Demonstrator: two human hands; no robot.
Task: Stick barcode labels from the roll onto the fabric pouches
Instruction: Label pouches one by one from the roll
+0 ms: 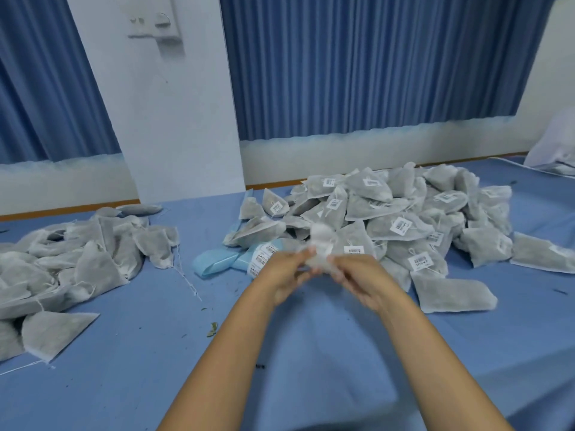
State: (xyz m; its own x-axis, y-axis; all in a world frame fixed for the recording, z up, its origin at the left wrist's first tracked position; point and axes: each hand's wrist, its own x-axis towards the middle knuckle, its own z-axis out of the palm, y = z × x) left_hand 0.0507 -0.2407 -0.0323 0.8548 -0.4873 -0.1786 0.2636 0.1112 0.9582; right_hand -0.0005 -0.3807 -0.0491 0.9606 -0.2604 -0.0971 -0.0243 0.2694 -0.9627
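My left hand (287, 276) and my right hand (354, 276) meet above the blue cloth, and both grip one blurred grey fabric pouch (319, 247) between them. Just behind my left hand lies the label strip (263, 259), pale blue backing with white barcode labels on it. A large heap of grey pouches (401, 222), many bearing barcode labels, spreads behind and to the right of my hands. A second heap of pouches without labels (77, 259) lies at the left.
The blue cloth surface (311, 353) runs toward me under my forearms. Loose white strings (189, 284) and bits of dried leaf (212, 329) lie on it. A white wall column and blue curtains stand behind. White fabric (557, 144) shows at the far right.
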